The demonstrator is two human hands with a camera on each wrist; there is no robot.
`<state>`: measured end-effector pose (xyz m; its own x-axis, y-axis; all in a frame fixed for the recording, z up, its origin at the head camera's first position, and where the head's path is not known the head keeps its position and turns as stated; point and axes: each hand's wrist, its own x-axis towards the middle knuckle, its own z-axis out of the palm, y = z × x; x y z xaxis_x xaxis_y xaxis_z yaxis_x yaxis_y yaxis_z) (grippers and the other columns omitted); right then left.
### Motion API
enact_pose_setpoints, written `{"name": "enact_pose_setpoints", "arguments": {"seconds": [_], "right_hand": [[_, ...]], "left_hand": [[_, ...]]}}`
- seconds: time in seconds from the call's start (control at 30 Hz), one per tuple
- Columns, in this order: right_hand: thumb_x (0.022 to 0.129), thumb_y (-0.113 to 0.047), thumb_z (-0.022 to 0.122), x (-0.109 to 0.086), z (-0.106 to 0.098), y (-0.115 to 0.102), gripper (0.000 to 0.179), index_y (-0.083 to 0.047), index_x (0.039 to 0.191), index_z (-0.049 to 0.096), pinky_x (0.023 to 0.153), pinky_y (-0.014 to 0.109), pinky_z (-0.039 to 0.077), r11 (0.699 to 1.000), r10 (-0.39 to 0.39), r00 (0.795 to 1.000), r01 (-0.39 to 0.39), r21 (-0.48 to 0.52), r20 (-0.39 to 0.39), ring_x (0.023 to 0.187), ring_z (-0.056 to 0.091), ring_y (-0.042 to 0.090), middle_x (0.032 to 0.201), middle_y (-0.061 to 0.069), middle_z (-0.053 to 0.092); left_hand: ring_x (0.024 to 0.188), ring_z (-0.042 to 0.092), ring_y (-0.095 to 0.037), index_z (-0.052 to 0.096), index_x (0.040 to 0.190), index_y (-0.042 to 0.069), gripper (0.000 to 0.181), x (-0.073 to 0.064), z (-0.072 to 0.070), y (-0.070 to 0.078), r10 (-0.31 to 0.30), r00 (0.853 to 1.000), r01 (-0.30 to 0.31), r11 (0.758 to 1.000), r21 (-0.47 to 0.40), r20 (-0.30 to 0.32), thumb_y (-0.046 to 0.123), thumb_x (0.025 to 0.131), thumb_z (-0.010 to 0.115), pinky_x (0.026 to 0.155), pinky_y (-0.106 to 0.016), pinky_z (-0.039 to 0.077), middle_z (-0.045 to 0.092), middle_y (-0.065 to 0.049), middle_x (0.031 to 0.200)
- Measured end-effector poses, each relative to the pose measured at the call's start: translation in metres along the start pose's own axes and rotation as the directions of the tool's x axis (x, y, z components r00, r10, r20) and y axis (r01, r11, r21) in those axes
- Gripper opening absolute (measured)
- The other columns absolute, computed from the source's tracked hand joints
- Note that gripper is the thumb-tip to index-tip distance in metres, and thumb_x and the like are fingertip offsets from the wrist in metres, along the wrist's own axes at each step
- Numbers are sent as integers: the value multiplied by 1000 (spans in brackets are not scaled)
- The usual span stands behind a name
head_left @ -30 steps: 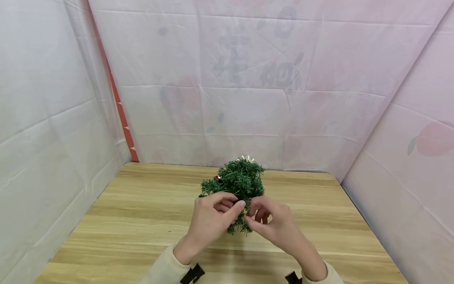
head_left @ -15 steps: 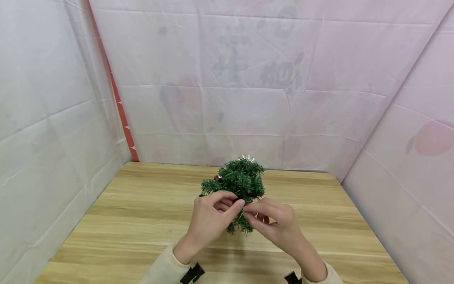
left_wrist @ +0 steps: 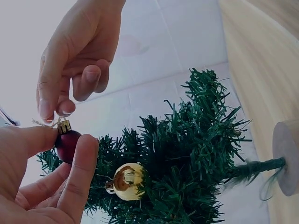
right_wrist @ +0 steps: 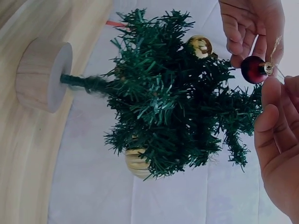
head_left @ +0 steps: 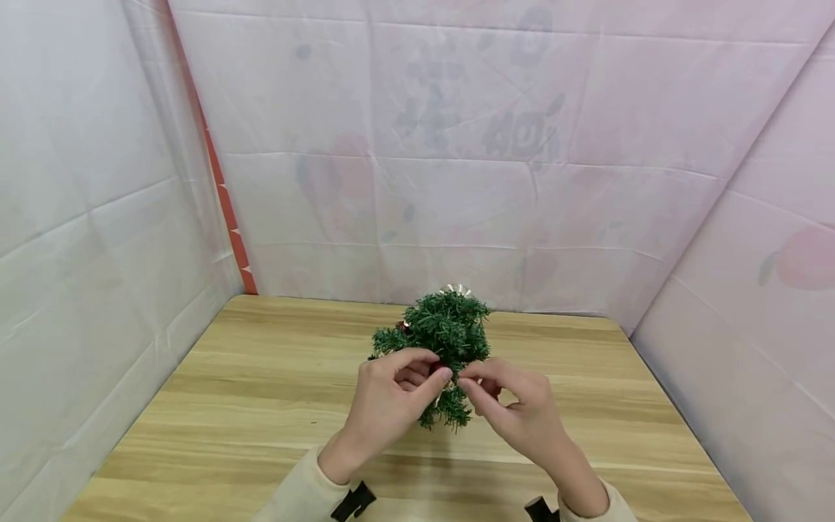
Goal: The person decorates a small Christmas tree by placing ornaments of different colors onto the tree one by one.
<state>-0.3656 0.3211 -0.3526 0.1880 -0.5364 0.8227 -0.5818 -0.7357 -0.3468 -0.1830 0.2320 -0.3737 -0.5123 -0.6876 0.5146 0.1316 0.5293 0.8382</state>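
My left hand (head_left: 388, 399) holds a small dark red Christmas bauble (left_wrist: 67, 147) between thumb and fingers, its gold cap (left_wrist: 64, 125) uppermost in the left wrist view. Close by on the right, my right hand (head_left: 522, 409) has thumb and forefinger together at the bauble's hanging thread (right_wrist: 281, 73), which runs from the cap to the fingertips. A loose gold strand (right_wrist: 275, 48) sticks out beside the cap. Just behind both hands stands a small green artificial Christmas tree (head_left: 450, 330), partly hidden by them in the head view.
On the tree hang a shiny gold bauble (left_wrist: 133, 186) and a ribbed pale gold ornament (right_wrist: 136, 164); another red bauble (head_left: 403, 325) shows at its left. Its round wooden base (right_wrist: 39, 77) rests on the wood-grain table (head_left: 261, 406). Pale cloth walls (head_left: 450, 203) enclose the table.
My right hand came in to the left hand's fingertips, then drew slightly away to the right. The red bauble shows more now; my left hand has barely moved.
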Motion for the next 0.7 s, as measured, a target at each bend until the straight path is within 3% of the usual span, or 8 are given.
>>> {"name": "enact_pose_setpoints", "arguments": {"seconds": [0.2,0.53,0.6,0.7], "right_hand": [[86,11,68,9,1,-7,21,-3,101,67,51,13,44,1000,25,1000,-25,11,-11,53,54,3,70,-2,59],[86,12,67,30,0,-19,19,-2,99,67,53,14,46,1000,19,1000,-19,-20,-2,52,55,6,71,0,61],[85,12,67,34,-1,-22,19,-1,99,67,53,14,46,1000,13,1000,-13,-22,-2,52,54,5,70,0,61],[85,12,68,37,-2,-22,19,-1,99,67,53,14,46,999,12,1000,-12,-30,1,53,54,4,71,0,62]], "left_hand": [[68,67,-6,73,107,6,28,1,0,0,28,999,-28,1000,4,30,29,92,73,60,-26,58,70,4,84],[58,65,-6,73,111,12,26,4,-7,4,30,998,-36,993,114,56,33,97,65,52,-24,54,72,6,81],[56,62,-2,74,110,13,25,5,-8,5,47,998,-52,990,133,40,33,97,65,50,-22,53,71,8,79],[52,57,3,74,107,14,19,6,-10,8,127,991,-130,983,129,32,28,98,65,47,-19,50,69,9,75]]}}
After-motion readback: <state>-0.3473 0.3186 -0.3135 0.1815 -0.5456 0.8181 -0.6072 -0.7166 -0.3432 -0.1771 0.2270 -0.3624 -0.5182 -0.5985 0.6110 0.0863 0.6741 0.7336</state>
